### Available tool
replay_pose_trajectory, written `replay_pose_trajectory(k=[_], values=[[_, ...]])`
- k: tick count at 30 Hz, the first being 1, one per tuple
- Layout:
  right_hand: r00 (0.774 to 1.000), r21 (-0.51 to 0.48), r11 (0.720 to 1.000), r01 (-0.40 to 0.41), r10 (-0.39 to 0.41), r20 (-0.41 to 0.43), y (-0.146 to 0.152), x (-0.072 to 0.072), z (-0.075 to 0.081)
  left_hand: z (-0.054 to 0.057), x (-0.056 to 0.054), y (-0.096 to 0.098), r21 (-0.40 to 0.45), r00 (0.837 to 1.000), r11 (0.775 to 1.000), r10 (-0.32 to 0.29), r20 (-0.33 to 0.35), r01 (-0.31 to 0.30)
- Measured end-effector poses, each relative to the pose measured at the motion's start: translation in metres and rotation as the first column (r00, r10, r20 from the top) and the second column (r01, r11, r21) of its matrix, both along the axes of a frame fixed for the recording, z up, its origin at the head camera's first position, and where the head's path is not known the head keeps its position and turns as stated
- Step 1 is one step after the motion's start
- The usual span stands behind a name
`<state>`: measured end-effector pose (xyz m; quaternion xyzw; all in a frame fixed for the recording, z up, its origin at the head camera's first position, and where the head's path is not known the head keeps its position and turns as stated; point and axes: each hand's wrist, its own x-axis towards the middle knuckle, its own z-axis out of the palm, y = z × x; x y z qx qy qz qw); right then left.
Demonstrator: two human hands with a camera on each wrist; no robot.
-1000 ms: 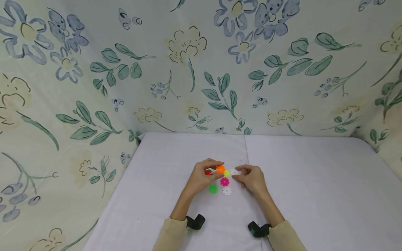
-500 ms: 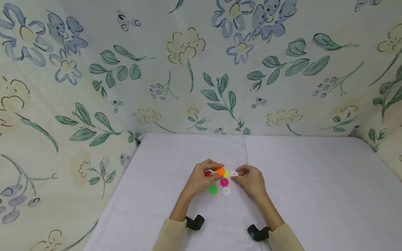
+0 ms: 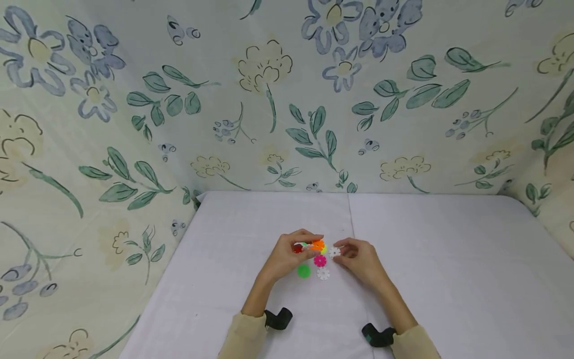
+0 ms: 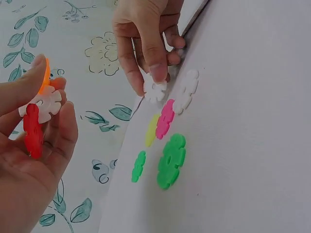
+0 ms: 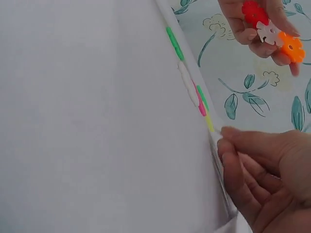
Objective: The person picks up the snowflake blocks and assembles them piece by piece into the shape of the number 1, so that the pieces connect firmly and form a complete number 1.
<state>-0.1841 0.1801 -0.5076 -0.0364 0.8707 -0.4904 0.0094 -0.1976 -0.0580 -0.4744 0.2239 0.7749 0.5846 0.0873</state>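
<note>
My left hand (image 3: 285, 257) holds a short chain of flower-shaped plastic interlocking discs. In the left wrist view, the chain is a red disc (image 4: 33, 131), a white disc (image 4: 47, 103) and an orange disc (image 4: 47, 75), joined at their slotted edges. Its thumb and fingers pinch near the orange end, raised over the table. Across from it, my right hand (image 3: 360, 258) pinches a separate white flower disc (image 3: 334, 253) between thumb and fingertips. A small gap shows between that disc and the orange one in the head view. From the right wrist, the pinched disc is mostly hidden.
Below the hands, several loose discs lie on the white-covered table (image 3: 246, 234): pink (image 3: 320, 261), white (image 3: 323, 273), green (image 3: 304, 271), yellow (image 4: 152, 130) and a smaller-looking green disc (image 4: 138, 166). A flower-patterned cloth (image 3: 278, 99) hangs behind the table.
My right hand has shifted slightly nearer the body, and the white disc in it shows more of its face. The orange end of the chain in my left hand has moved slightly right.
</note>
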Motion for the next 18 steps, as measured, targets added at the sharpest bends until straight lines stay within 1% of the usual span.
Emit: replay_pose_trajectory(k=[3,6,8,10,12,18], values=[[0.999,-0.046,0.998,-0.039,0.04,0.029,0.005,0.003,0.004,0.001,0.0,0.0,0.025,1.0,1.0,-0.008,0.024,0.007],[0.996,-0.162,0.985,-0.051,0.062,0.06,0.01,0.007,0.01,0.002,0.001,0.001,0.046,0.999,0.999,-0.009,0.047,0.007],[0.995,-0.237,0.97,-0.061,0.079,0.067,0.012,0.009,0.014,0.003,0.002,0.002,0.039,0.999,0.999,-0.009,0.05,0.007],[0.995,-0.287,0.955,-0.07,0.089,0.052,0.015,0.011,0.017,0.003,0.002,0.002,0.025,0.999,1.0,-0.009,0.046,0.008],[0.995,-0.309,0.947,-0.089,0.101,0.023,0.017,0.012,0.019,0.004,0.002,0.002,0.012,0.999,1.0,-0.014,0.041,0.013],[0.991,-0.328,0.936,-0.129,0.111,-0.071,0.02,0.015,0.021,0.003,0.002,0.001,-0.007,0.999,0.999,-0.031,0.015,0.031]])
